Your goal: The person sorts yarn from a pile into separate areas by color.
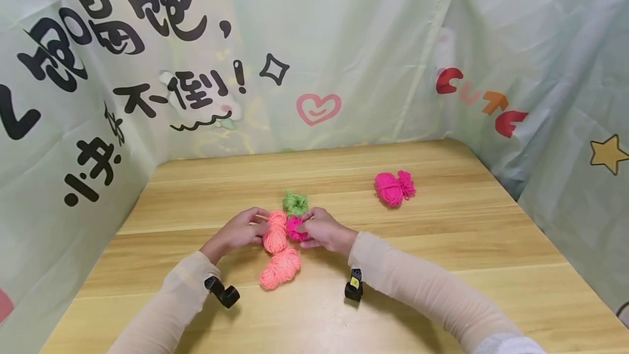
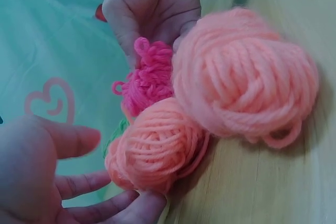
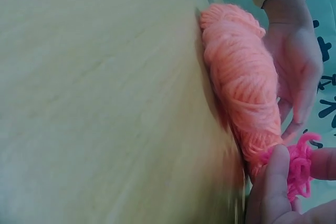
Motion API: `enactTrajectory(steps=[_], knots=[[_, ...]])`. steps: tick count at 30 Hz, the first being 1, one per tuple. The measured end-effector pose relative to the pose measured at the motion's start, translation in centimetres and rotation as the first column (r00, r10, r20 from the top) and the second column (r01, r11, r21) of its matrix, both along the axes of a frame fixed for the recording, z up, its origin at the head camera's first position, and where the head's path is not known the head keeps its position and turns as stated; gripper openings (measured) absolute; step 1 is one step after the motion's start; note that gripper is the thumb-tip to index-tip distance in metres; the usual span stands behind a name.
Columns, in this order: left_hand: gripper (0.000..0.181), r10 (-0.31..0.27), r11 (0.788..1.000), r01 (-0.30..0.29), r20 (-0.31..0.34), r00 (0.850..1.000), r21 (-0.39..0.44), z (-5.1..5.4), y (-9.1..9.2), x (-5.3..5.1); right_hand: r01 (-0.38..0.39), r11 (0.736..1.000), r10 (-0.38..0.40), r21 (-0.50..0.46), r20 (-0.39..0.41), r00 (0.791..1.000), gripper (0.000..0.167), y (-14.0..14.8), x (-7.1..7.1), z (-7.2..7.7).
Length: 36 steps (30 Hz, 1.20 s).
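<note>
Two coral yarn balls lie near the middle of the table, the upper coral yarn ball (image 1: 276, 232) just above the lower coral yarn ball (image 1: 280, 269). My left hand (image 1: 244, 228) is at the left side of the upper one, its fingertips against the yarn. In the left wrist view its thumb (image 2: 79, 141) stands out straight, apart from the yarn. From the right, my right hand (image 1: 328, 229) pinches a small magenta yarn ball (image 1: 295, 228) beside the upper coral one. The right wrist view shows thumb and finger on either side of its magenta loops (image 3: 300, 169).
A green yarn ball (image 1: 295, 203) sits just behind the magenta one. Farther back on the right lies more magenta yarn (image 1: 395, 188), a rounded ball with a loopy bunch beside it. Printed cloth (image 1: 344, 59) hangs around the back and sides of the wooden table (image 1: 467, 299).
</note>
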<state>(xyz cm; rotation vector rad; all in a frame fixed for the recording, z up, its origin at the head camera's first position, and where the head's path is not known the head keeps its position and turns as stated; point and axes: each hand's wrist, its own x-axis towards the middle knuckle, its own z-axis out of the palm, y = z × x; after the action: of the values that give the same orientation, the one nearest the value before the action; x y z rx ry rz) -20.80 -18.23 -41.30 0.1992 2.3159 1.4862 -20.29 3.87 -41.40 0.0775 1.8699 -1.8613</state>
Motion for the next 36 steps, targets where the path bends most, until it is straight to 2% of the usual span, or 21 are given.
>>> enactTrajectory(steps=[3, 7, 19, 28, 36], knots=[[0.040, 0.019, 0.999, -0.020, -0.017, 1.000, -0.034, -0.1, 0.1, -0.1, 0.004, 1.000, -0.004, -0.007, 0.002, 1.000, 0.026, 0.1, -0.1, 0.2], [0.043, 0.011, 0.999, -0.012, -0.034, 0.999, -0.041, -0.4, 0.2, -0.3, 0.004, 1.000, -0.004, -0.016, 0.006, 1.000, 0.026, 0.4, -0.2, 0.7], [0.044, 0.027, 0.997, -0.028, -0.019, 0.999, -0.078, -0.3, 0.5, -0.5, -0.004, 0.999, 0.004, -0.032, -0.003, 1.000, 0.026, 1.2, -0.7, 1.5], [0.042, 0.037, 0.995, -0.038, -0.015, 0.999, -0.096, -0.2, 0.7, -0.6, 0.011, 1.000, -0.010, 0.010, -0.031, 0.999, 0.024, 1.8, -1.2, 2.3], [0.043, 0.034, 0.992, -0.037, -0.025, 0.999, -0.117, -0.2, 0.9, -0.5, 0.028, 0.999, -0.028, 0.018, -0.009, 1.000, 0.028, 2.6, -1.7, 2.8]])
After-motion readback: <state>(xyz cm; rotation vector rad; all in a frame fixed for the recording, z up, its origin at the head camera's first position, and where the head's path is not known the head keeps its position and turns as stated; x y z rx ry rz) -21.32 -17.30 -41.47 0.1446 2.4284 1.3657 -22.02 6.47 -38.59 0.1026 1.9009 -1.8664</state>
